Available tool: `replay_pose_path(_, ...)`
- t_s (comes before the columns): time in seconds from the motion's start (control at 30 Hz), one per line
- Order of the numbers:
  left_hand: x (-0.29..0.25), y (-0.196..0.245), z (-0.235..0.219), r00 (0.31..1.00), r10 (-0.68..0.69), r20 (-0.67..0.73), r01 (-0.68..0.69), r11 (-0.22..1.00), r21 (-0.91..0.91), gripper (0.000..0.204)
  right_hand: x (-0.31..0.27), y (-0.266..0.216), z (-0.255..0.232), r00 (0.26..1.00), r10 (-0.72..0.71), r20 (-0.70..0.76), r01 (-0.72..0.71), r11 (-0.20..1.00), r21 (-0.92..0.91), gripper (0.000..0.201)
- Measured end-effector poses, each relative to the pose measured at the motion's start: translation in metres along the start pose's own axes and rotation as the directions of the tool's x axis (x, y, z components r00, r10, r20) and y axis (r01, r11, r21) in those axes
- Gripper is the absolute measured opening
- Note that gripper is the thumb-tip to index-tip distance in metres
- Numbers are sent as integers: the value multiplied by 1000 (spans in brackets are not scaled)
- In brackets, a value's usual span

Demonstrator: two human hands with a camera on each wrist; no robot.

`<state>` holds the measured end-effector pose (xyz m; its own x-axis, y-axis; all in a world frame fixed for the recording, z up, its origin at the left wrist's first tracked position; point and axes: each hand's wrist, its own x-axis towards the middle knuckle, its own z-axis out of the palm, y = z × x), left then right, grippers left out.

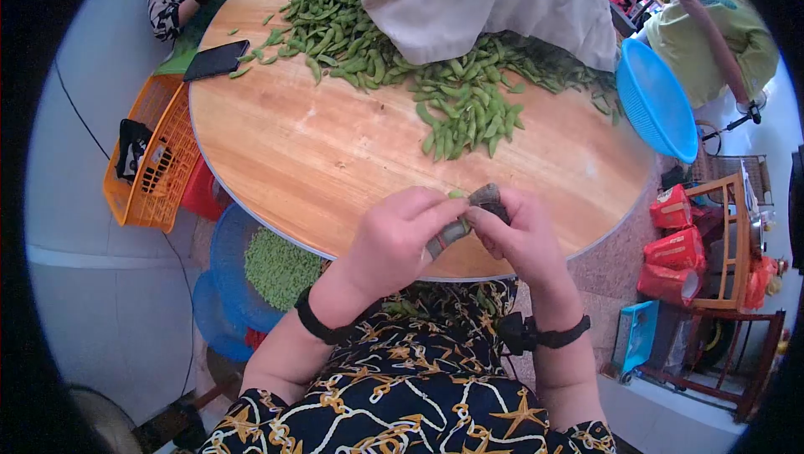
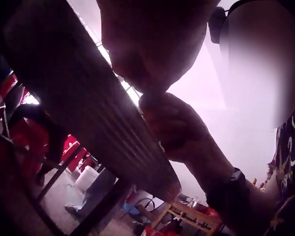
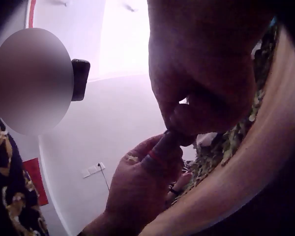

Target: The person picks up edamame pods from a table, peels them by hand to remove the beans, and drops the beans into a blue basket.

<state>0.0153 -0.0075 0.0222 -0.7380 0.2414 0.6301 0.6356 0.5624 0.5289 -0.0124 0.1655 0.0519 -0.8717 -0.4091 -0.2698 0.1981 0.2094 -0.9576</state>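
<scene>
Both hands meet above the near edge of the round wooden table (image 1: 335, 165). My left hand (image 1: 389, 236) pinches a green soybean pod (image 1: 456, 193), mostly hidden by fingers. A grey wrap (image 1: 448, 238) with a red band covers its thumb. My right hand (image 1: 528, 236) has thumb and index finger curled in at the same pod, and a dark grey wrap (image 1: 490, 198) covers its index finger. In the right wrist view the fingertips of the left hand (image 3: 137, 189) and right hand (image 3: 206, 73) come together. Beyond them lies a heap of pods (image 1: 469, 115).
A pale cloth (image 1: 494, 2) covers part of the heap. A phone (image 1: 216, 61) lies at the table's left. Shelled beans (image 1: 280, 268) fill a blue basket (image 1: 230, 245) below left; an orange basket (image 1: 159, 152) stands nearby. A blue colander (image 1: 657, 98) is at the right edge. Other people sit around.
</scene>
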Motion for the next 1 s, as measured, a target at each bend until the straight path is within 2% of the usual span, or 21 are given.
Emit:
replay_pose_path(0.07,5,-2,4,970,-235,62,242,915,-322,20,-3,7,-5,999,-7,33,4,997,82,15)
replay_pose_path(0.1,7,-3,8,970,-234,60,240,916,-322,20,-3,7,-5,999,-25,-26,28,989,146,16)
replay_pose_path(0.13,8,-6,13,892,-445,79,410,724,-555,15,-3,6,-4,995,-42,-85,59,977,207,18)
replay_pose_path(0.17,8,-9,17,769,-620,155,508,446,-737,11,-2,7,-3,996,-45,-82,62,977,206,18)
replay_pose_path(0.2,6,-10,22,766,-624,153,510,446,-735,11,-3,8,-1,999,-31,-44,40,974,225,20)
replay_pose_path(0.27,4,-13,30,709,-683,176,454,251,-855,11,-3,10,0,1000,-17,-4,17,969,245,22)
replay_pose_path(0.33,2,-16,34,716,-676,177,450,252,-857,11,1,18,-1,995,-26,101,-2,964,267,25)
replay_pose_path(0.4,3,-15,35,719,-671,179,447,251,-858,11,3,21,-4,993,-5,118,-27,963,268,24)
replay_pose_path(0.47,5,-12,32,726,-675,132,520,413,-748,11,5,22,-4,990,15,138,-52,963,266,24)
replay_pose_path(0.5,5,-12,32,725,-676,131,521,414,-746,11,6,22,-3,993,-1,120,-29,969,245,22)
replay_pose_path(0.57,4,-11,32,772,-634,47,509,571,-644,12,6,21,-2,995,-17,103,-6,975,222,21)
replay_pose_path(0.6,5,-10,31,771,-635,46,509,570,-645,12,6,19,-2,995,-25,100,7,985,175,20)
replay_pose_path(0.67,6,-7,28,822,-569,-28,460,692,-557,7,5,18,0,994,-27,102,15,992,124,19)
replay_pose_path(0.77,2,-7,31,825,-563,43,466,636,-616,11,5,27,4,995,-84,54,80,995,66,18)
replay_pose_path(0.8,1,-10,33,822,-567,44,469,632,-617,11,5,33,4,987,-161,26,162,986,-49,17)
replay_pose_path(0.83,-1,-15,34,801,-576,164,496,485,-720,14,6,34,5,971,-241,8,239,957,-164,17)
replay_pose_path(0.87,-1,-19,34,778,-561,282,518,320,-793,18,3,31,3,971,-238,9,236,958,-164,17)
replay_pose_path(0.9,-2,-20,31,775,-565,283,520,317,-793,18,-2,22,2,992,-99,76,97,995,18,16)
replay_pose_path(0.93,-2,-19,26,768,-487,416,517,91,-851,20,-5,16,2,986,30,165,-61,980,188,16)
replay_pose_path(0.97,-1,-18,23,765,-376,522,509,-143,-849,23,-7,14,4,985,36,168,-67,980,187,16)
replay_pose_path(1.0,-1,-19,22,764,-379,522,508,-147,-849,23,-8,14,5,976,69,205,-131,943,307,16)
